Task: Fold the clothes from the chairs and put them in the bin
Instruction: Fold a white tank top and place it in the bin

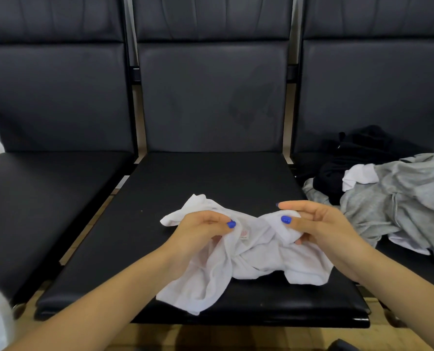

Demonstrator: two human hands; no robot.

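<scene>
Left hand [205, 228] and right hand [312, 224] both pinch the twisted white shirt [248, 259] over the middle chair [160, 188]; pulling unevenly could tighten that knot.

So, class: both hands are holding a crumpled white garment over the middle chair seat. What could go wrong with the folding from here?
The white garment is twisted between the left hand and right hand, so a fold started now may trap creases. Its lower edge hangs near the front edge of the middle seat and might slide to the floor. The clothes pile on the right chair sits close, so a sleeve could snag it.
</scene>
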